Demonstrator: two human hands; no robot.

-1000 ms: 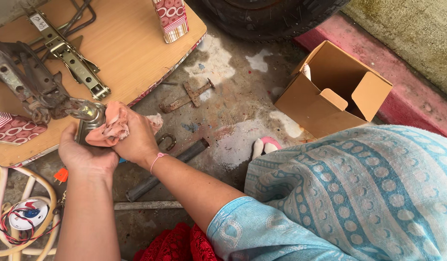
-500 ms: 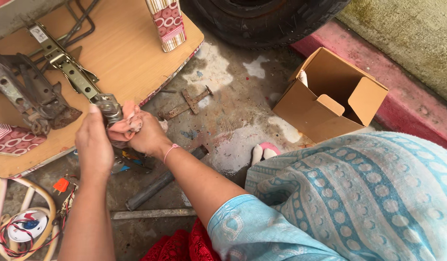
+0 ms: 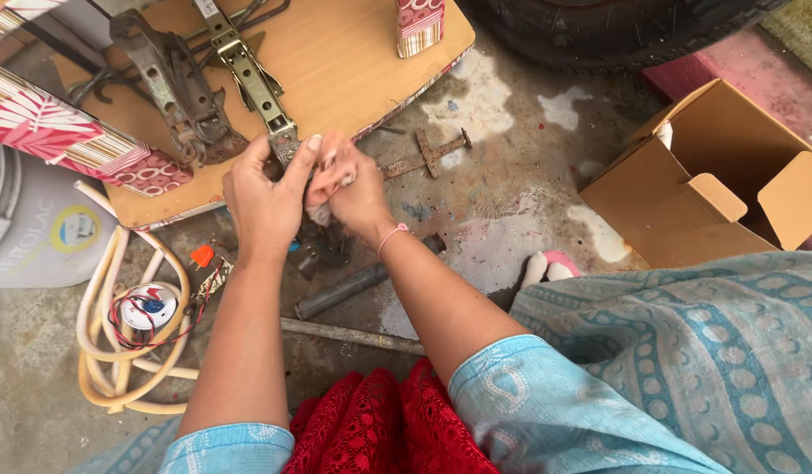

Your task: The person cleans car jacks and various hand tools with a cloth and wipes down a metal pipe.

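Stained concrete floor (image 3: 511, 202) underfoot, with a wooden board (image 3: 353, 61) laid low across the top of the view. Sat over it with both arms stretched forward. Held the near end of a long brass-coloured hinge (image 3: 252, 79), which lay on the board and ran off its front edge into the hands. Closed the left hand (image 3: 265, 197) round that end, fingers curled beneath and thumb raised beside it. Clenched the right hand (image 3: 353, 193) on a pinkish cloth (image 3: 322, 175), bunched and pressed against the same end, touching the left thumb. Hid the metal under the cloth, so could not tell how clean it was. Looked like rubbing work, best done with a firm left grip to stop the hinge sliding on the board, short strokes along the metal rather than across, and a fresh fold of cloth turned out as it soiled. Needed care for fingertips near the hinge's edges and joints. Left a rusty bracket (image 3: 173, 88) on the board just beside the hinge, a patterned box (image 3: 72, 123) at the left, a rusty strap (image 3: 428, 156) and a pipe (image 3: 344, 290) on the floor, coiled hose (image 3: 107, 351) near the left elbow, an open carton (image 3: 731, 184) well apart at the right, and a tyre (image 3: 599, 26) beyond.
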